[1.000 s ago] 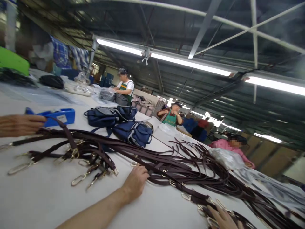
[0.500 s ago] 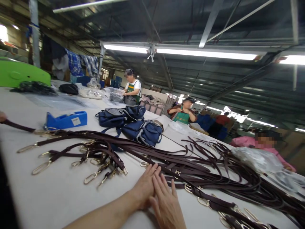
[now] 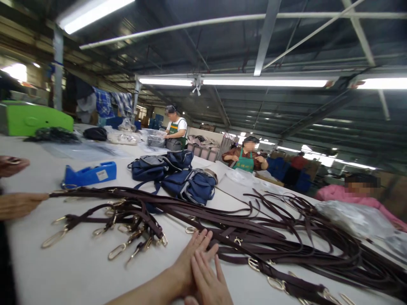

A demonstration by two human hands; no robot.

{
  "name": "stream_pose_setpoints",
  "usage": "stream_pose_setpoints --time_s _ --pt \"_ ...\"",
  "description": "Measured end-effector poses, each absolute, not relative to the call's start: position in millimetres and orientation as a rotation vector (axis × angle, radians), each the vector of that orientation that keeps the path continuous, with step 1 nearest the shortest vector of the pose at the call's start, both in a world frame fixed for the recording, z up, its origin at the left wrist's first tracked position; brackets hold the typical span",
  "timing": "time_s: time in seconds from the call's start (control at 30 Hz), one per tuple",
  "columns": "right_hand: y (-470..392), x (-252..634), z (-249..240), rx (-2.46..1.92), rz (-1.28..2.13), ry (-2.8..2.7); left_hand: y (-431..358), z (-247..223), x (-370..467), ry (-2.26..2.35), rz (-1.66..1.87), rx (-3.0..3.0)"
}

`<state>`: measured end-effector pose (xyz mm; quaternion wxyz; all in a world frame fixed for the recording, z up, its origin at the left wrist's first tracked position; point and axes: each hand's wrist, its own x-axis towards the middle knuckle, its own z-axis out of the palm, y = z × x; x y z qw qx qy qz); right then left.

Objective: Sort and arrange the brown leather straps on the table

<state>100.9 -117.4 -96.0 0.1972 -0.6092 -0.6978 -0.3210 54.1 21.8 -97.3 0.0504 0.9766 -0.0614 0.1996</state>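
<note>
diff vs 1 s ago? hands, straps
Right hand left the strap ends low right and now lies flat over the left hand beside the brown straps. A co-worker's hand at left grips one strap end. Blue bags and tape dispenser unmoved.

I see dark brown leather-like straps with a dull sheen, shiny gold metal clips, navy cloth bags, a glossy blue plastic dispenser, and a matt white counter.

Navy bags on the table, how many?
2, possibly more. One navy bag lies at the far side of the heap, behind the dark straps; the other navy bag lies right of it, touching it. Folds may hide a third.
</note>
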Motion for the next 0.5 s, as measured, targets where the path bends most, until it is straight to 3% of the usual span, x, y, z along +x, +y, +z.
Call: stream_pose_setpoints --time_s 0.27,0.5 --pt "-99.1 110.2 -125.6 -1.637 -0.872 -1.949 27.4 -113.3 62.7 -0.117 0.738 2.967" --pt "-12.2 87.0 -121.0 -1.633 -0.881 -1.713 14.4 -98.4 53.4 0.041 0.735 3.06"
